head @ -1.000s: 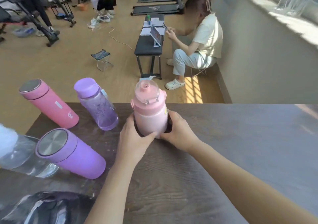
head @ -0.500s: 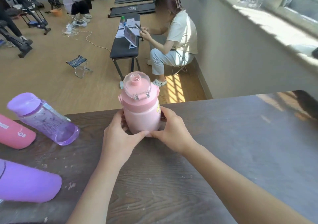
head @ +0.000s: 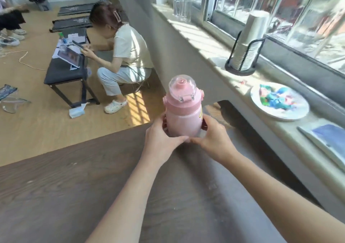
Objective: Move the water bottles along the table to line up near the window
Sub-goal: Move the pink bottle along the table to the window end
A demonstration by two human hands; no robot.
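A pale pink water bottle (head: 182,115) with a clear domed lid stands upright near the far right corner of the dark wooden table (head: 74,177), close to the window sill. My left hand (head: 161,140) wraps its lower left side and my right hand (head: 214,137) wraps its lower right side, fingertips meeting under its front. Whether its base touches the table is hidden by my hands. The other bottles are out of view.
The window sill (head: 214,56) on the right carries a stack of cups in a black holder (head: 244,45), a white plate with coloured pieces (head: 280,101) and a booklet (head: 328,142). A person (head: 121,56) sits by a black bench (head: 65,71) beyond the table.
The pink bottle has travelled right along the table in both my hands, toward the window end. The view swung right, so the purple and pink bottles on the left dropped out of sight.
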